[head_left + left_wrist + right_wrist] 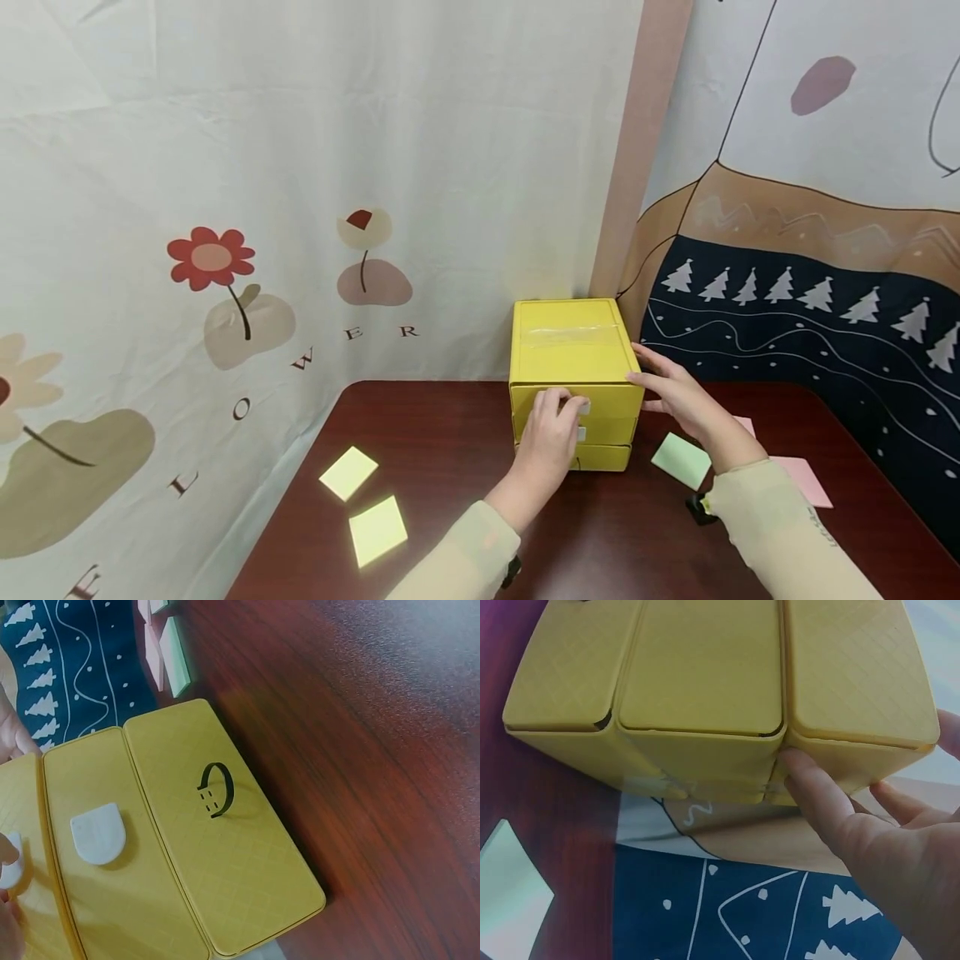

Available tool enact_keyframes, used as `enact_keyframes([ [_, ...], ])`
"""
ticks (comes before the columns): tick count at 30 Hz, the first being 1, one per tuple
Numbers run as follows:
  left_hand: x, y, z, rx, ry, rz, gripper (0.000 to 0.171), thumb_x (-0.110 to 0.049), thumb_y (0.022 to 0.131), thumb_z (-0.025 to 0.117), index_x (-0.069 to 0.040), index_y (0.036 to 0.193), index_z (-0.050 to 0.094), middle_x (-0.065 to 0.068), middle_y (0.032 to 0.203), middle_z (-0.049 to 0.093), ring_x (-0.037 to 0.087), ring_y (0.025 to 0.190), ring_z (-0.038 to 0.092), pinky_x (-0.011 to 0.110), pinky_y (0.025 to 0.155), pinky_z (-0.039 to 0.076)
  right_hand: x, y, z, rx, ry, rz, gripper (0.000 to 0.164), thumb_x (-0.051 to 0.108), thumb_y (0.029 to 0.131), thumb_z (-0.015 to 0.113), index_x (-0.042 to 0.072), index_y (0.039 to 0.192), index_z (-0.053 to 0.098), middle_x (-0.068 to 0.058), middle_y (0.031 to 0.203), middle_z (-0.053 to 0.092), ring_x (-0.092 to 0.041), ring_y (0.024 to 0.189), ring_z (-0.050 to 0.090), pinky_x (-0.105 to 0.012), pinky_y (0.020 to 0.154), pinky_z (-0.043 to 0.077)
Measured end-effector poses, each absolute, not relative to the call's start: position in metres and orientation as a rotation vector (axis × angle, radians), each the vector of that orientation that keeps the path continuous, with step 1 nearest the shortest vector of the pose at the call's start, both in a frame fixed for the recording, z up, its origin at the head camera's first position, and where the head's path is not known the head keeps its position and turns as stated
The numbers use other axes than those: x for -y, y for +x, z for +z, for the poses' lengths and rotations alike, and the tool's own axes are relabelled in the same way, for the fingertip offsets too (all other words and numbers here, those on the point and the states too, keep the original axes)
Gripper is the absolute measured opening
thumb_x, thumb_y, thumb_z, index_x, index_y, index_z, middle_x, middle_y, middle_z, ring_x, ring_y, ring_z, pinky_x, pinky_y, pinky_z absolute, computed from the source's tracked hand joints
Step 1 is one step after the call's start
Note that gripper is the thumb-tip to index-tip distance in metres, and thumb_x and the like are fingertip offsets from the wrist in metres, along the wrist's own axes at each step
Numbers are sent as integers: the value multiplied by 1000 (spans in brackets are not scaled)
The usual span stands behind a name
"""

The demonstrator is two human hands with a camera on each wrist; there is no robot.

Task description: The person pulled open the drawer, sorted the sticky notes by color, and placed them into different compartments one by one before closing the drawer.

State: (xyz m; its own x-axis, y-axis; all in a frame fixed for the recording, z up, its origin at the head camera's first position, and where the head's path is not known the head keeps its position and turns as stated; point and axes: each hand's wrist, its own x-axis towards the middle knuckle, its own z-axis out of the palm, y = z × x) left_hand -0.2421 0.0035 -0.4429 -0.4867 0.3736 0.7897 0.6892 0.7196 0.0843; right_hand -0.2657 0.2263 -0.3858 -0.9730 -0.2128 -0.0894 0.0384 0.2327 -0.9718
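The step in hand looks like taking hold of the top drawer (613, 402) of the yellow box (573, 367), which stands at the far right of the counter (442, 475). The left hand (547, 440) has its fingers curled and appears to pinch the white tab (15, 871) on that drawer's front. The right hand (686, 404) is fairly wide, fingers extended against the box's right side, seemingly bracing it. If the drawer is to come out, the next move would call for a level pull toward the near side with the right hand firm, since the box seems light enough to slide. I cannot tell whether the drawer has begun to move.

The left wrist view shows the middle tab (98, 834) whole and the black loop (229, 787) on the bottom drawer, little of which shows from the head. The right wrist view shows fingertips against the box's side near a drawer seam. Only the head view takes in the tape (573, 334) across the top and the yellow notes (378, 532) at left; the green pad (682, 460) lies right of the box
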Motion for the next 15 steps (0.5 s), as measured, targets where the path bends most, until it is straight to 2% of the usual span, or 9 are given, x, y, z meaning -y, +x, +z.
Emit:
enact_keyframes([
  [15, 0, -233, -447, 2072, -817, -505, 24, 0, 82, 70, -13, 102, 67, 4, 101, 52, 17, 90, 51, 23, 71, 49, -228, -264, -386, -2309, -194, -1807, 75, 40, 96, 53, 20, 154, 10, -17, 159, 3, -40, 132, 38, -50, 99, 44],
])
